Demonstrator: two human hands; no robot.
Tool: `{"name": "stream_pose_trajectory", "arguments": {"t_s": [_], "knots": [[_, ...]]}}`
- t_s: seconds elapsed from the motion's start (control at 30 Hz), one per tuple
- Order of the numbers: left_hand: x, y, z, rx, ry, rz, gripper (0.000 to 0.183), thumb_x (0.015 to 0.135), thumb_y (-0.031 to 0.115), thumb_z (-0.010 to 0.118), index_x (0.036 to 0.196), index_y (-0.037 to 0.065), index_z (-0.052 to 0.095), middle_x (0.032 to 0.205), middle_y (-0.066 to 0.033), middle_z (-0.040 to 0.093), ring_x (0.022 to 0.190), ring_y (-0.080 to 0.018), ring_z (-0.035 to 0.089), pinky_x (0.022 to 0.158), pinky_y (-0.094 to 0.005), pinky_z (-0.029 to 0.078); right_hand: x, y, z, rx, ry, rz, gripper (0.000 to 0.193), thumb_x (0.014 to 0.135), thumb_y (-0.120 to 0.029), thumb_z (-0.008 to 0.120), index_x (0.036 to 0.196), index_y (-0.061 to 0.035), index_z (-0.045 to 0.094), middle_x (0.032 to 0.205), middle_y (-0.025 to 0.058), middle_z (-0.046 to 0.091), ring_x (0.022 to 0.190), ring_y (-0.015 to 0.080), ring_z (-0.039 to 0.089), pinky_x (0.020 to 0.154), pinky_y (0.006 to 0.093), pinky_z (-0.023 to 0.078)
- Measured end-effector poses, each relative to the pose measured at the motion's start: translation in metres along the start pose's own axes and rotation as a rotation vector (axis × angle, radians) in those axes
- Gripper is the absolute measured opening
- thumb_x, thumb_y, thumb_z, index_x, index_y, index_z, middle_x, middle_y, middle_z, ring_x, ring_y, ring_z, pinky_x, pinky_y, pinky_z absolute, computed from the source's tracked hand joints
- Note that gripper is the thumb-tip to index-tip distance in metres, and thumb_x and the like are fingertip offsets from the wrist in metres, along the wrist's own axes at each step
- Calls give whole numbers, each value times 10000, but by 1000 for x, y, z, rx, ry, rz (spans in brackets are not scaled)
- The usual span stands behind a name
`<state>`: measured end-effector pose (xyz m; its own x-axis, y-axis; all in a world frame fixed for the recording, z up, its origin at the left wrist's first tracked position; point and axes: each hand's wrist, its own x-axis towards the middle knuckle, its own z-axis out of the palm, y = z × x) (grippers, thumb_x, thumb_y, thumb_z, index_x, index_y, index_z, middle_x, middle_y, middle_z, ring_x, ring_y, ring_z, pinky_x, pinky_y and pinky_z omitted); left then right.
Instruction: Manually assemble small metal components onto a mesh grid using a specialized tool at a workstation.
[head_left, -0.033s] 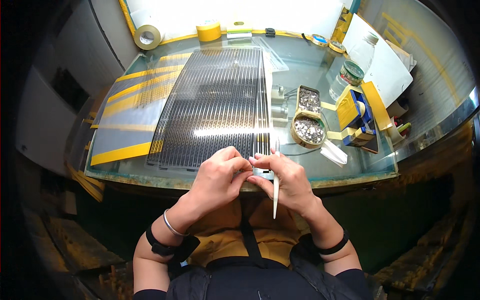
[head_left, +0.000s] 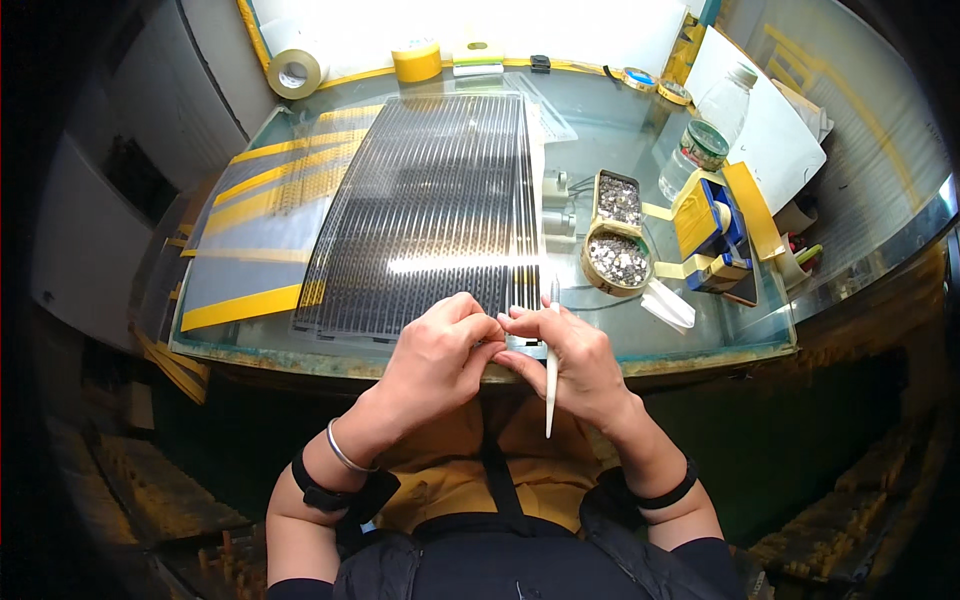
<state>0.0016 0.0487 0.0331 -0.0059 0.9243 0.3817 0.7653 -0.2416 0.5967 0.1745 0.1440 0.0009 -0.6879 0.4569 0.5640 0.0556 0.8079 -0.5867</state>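
A dark, finely striped sheet (head_left: 430, 200) lies on the glass table (head_left: 700, 340). My two hands meet at its near edge, fingertips touching. My left hand (head_left: 435, 355) is curled, with thumb and fingers pinching the sheet's near corner. My right hand (head_left: 575, 360) pinches the same spot and also holds a thin white stick (head_left: 549, 400), which points down toward me. What sits between the fingertips is hidden.
Right of the sheet stand a round tin (head_left: 617, 258) and a rectangular tin (head_left: 620, 197) of small metal pieces, then a yellow and blue tape dispenser (head_left: 710, 235). A jar (head_left: 695, 155) and a bottle (head_left: 725, 100) stand behind. Tape rolls (head_left: 296, 72) lie far left. Yellow-striped sheets (head_left: 250, 240) lie left.
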Motion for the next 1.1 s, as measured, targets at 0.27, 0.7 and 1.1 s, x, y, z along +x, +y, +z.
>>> {"name": "stream_pose_trajectory", "arguments": {"t_s": [0.27, 0.7, 1.1], "knots": [[3, 0, 9, 218, 0, 107, 80, 844, -34, 617, 863, -1, 547, 833, -144, 544, 774, -334, 580, 690, -407, 492, 3, -6, 0, -57, 28, -5, 373, 776, -121, 780, 1076, 36, 624, 934, 139, 708, 867, 344, 661, 825, 418, 530], [-32, 5, 2, 146, 119, 185, 166, 863, -2, 644, 1026, -29, 657, 1048, -148, 655, 916, -294, 637, 781, -367, 523, 0, -5, 2, 0, 59, -24, 281, 768, -70, 780, 1016, -4, 664, 953, 160, 711, 924, 338, 675, 811, 405, 536], [-38, 7, 12, 283, 137, 196, 234, 793, 78, 734, 991, -33, 678, 1159, -185, 653, 1127, -335, 610, 978, -434, 500, 5, -8, 10, -2, 71, 8, 208, 744, 42, 727, 881, -66, 615, 791, 59, 669, 824, 292, 670, 958, 497, 491]]}}
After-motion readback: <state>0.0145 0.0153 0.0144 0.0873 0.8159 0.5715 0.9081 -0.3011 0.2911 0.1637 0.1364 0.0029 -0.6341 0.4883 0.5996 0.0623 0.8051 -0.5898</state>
